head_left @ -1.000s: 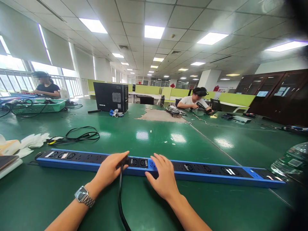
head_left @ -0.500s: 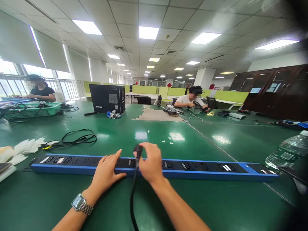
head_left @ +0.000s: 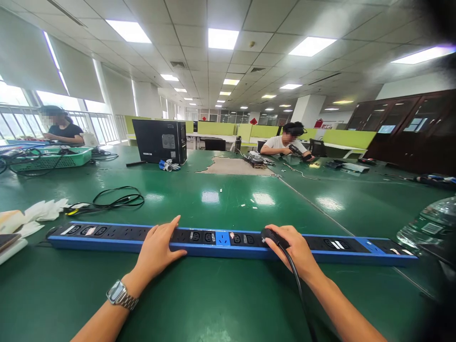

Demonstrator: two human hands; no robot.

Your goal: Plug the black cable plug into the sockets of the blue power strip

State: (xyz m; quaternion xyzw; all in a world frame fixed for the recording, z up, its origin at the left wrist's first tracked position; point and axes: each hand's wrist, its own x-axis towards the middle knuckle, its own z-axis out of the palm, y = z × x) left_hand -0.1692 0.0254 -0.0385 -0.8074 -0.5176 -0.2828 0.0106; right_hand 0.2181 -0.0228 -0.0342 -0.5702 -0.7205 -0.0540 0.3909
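Observation:
A long blue-and-black power strip lies across the green table in front of me, with rows of sockets facing up. My left hand, wearing a metal-band watch, lies across the strip left of its middle. Its thumb is at the near edge and its fingers reach over the far side, holding the strip. Right of the middle, my right hand grips a black power plug between thumb and fingers, over the sockets. The plug's black cord hangs towards me below the hand. Whether its pins touch a socket, I cannot tell.
Behind the strip's left end lies a coiled black cable, near crumpled tissues. A water bottle stands at the right. Further back are a black computer case, a green basket and two people seated at the table.
My right hand has carried the plug to the right along the strip, from near my left hand to right of the middle. The left hand stays on the strip.

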